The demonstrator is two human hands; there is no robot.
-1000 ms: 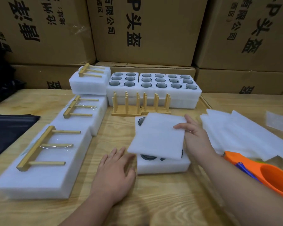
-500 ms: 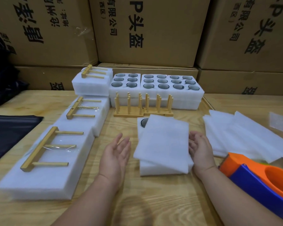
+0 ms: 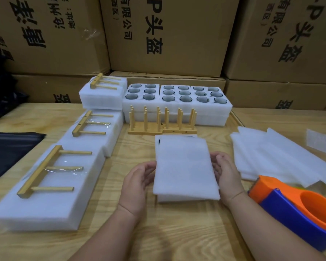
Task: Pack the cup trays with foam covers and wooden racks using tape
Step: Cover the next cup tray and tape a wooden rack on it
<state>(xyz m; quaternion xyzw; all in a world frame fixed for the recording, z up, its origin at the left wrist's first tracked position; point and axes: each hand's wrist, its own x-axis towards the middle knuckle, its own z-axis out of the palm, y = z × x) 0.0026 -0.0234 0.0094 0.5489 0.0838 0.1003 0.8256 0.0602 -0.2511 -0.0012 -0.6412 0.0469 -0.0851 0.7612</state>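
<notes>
We squared the foam cover point(image 3: 184, 166) on the cup tray point(image 3: 188, 198).
Our left hand point(image 3: 137, 182) and right hand point(image 3: 226, 175) flanked the cover, fingers loosely open, touching its edges.

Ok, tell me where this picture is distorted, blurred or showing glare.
Head view: wide-angle bending bows the cardboard boxes outward at the edges; the tape dispenser at the lower right is soft; small glints show on the tape over the nearest wooden rack; lighting is even, shadows faint.

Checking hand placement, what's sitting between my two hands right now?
In the head view, the foam cover atop the cup tray lies between left hand and right hand.
</notes>
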